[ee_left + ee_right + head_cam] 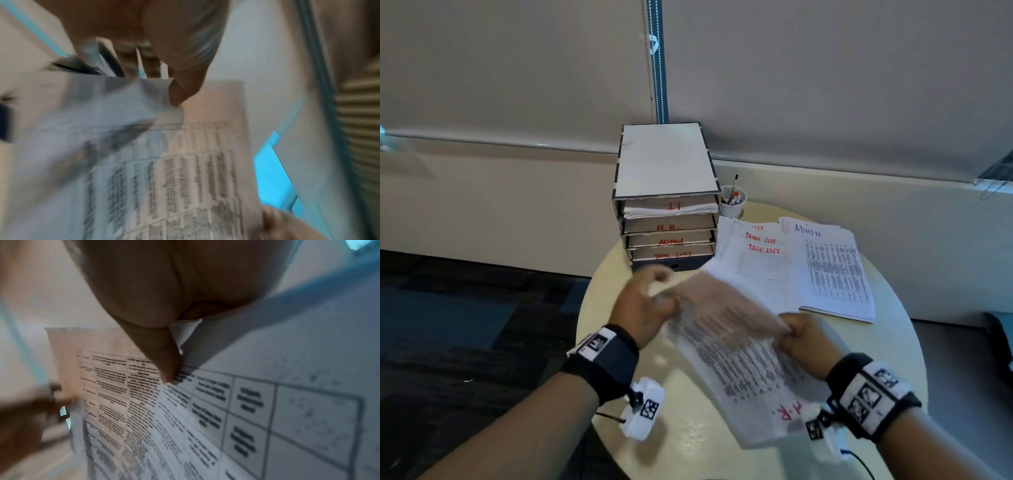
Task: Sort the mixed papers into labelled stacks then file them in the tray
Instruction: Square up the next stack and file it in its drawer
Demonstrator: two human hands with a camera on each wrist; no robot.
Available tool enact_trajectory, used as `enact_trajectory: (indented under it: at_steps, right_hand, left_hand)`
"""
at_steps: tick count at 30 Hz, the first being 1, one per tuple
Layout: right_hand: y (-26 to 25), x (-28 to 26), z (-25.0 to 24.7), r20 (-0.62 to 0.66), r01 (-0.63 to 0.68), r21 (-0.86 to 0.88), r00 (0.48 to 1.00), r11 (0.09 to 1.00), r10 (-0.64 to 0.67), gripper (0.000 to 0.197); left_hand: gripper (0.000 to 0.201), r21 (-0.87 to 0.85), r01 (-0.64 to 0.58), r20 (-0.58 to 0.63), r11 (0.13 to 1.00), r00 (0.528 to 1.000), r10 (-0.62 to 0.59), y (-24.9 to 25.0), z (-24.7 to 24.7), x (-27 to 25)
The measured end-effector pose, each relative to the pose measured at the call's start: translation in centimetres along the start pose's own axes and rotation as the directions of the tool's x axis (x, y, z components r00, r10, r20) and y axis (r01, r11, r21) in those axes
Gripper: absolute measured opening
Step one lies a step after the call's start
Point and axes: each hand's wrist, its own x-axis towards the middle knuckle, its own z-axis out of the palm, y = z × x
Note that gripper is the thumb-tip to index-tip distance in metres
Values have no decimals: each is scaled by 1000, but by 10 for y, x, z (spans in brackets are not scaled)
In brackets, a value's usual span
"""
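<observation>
While pinching the H.R. papers (736, 356) at opposite edges above the table (688, 442), right hand (806, 337) clamped thumb-on-top, left hand (643, 308) curled but too blurred to confirm contact, likely squaring the stack for the tray (666, 192) just behind.
</observation>
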Motion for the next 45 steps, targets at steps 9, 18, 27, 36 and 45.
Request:
enact_trajectory:
  at_steps: [9,18,27,36,45]
  right_hand:
    - [-38,12,-10,-109,34,691,992,722,58,7]
    - [-23,16,41,-201,96,801,973,590,114,29]
    - [35,17,109,202,-370,316,926,873,319,18]
    - [4,12,89,327,-429,614,902,663,281,20]
    - [-20,33,89,198,-338,709,938,618,286,25]
  left_hand:
    - [13,-428,220,177,877,971,-158,16,16,-15]
    - [22,-390,101,76,915,994,-77,1,11,-21]
    - [16,-84,409,286,908,883,-371,-79,28,-39]
    - [72,-27,598,253,801,780,-573,-85,-15,19]
    - [113,-116,638,181,761,767,-615,-89,-21,50]
